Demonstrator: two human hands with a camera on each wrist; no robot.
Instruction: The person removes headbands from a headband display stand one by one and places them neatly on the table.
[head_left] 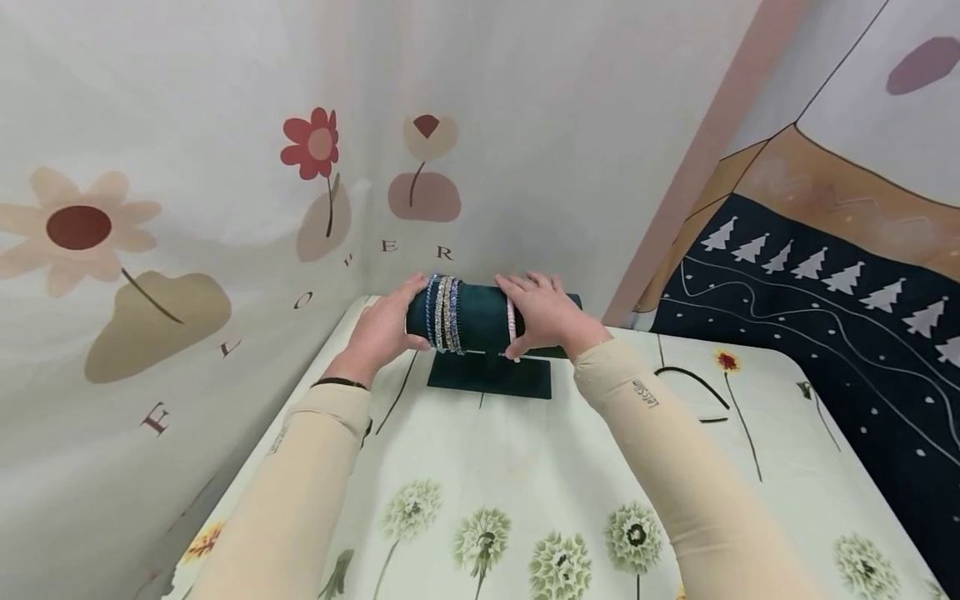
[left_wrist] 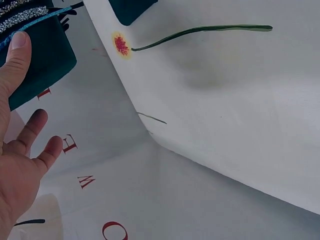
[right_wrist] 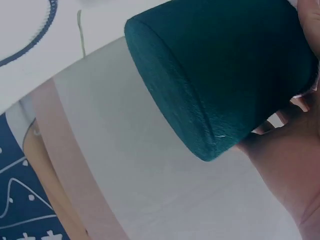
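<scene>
A dark green velvet headband stand (head_left: 480, 321) with a thick horizontal roll stands on the table. Several sparkly blue and silver headbands (head_left: 442, 312) sit around its left part, and a pink headband (head_left: 512, 321) is on its right part. My left hand (head_left: 382, 329) grips the left end of the roll; in the left wrist view its thumb (left_wrist: 19, 55) touches a blue headband (left_wrist: 37, 21), with two fingers spread. My right hand (head_left: 543, 312) holds the pink headband on the roll, thumb in front and fingers over the top. The roll (right_wrist: 220, 75) hides part of those fingers.
A dark headband (head_left: 693, 383) lies on the table to the right, beyond my right forearm. The flower-print tablecloth (head_left: 495, 467) covers the table. A printed curtain (head_left: 540, 167) hangs behind and to the left; a dark tree-print cloth (head_left: 810, 333) hangs at the right.
</scene>
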